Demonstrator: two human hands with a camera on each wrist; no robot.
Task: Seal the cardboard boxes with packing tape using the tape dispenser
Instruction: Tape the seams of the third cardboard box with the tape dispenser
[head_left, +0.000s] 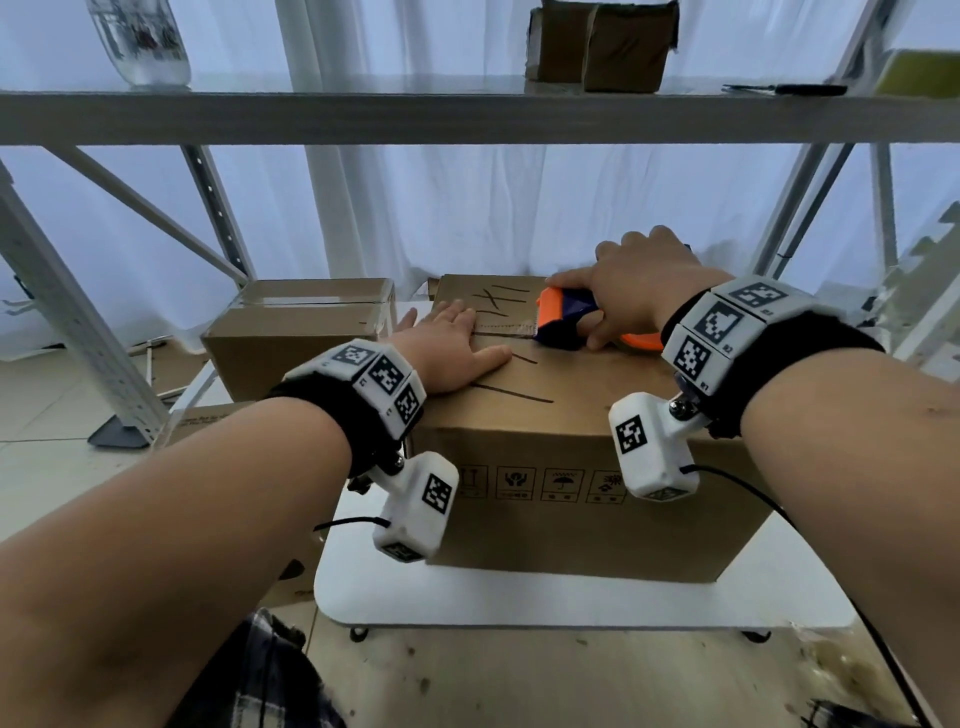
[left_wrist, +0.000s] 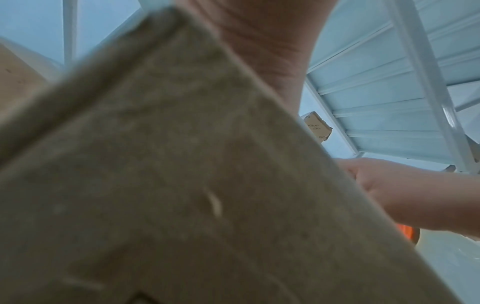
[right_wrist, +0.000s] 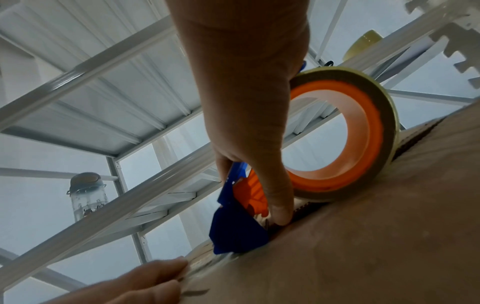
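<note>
A large cardboard box (head_left: 571, 499) with black marker strokes on its lid stands on a small white table (head_left: 467, 597). My left hand (head_left: 457, 348) lies flat on the lid with straight fingers, pressing down the laid tape end. My right hand (head_left: 639, 291) grips the orange and blue tape dispenser (head_left: 563, 317), which rests on the lid's centre seam. In the right wrist view the dispenser (right_wrist: 241, 226) touches the cardboard, its tape roll (right_wrist: 345, 135) behind my thumb (right_wrist: 278, 205). A short strip of clear tape (head_left: 504, 329) runs from my left fingers to the dispenser.
A second box (head_left: 301, 332), taped along its top, sits behind to the left. A metal shelf beam (head_left: 467, 117) crosses overhead, carrying small boxes (head_left: 602, 47), a clear jar (head_left: 140, 41) and a pen (head_left: 789, 89). A slanted rack post (head_left: 67, 322) stands at left.
</note>
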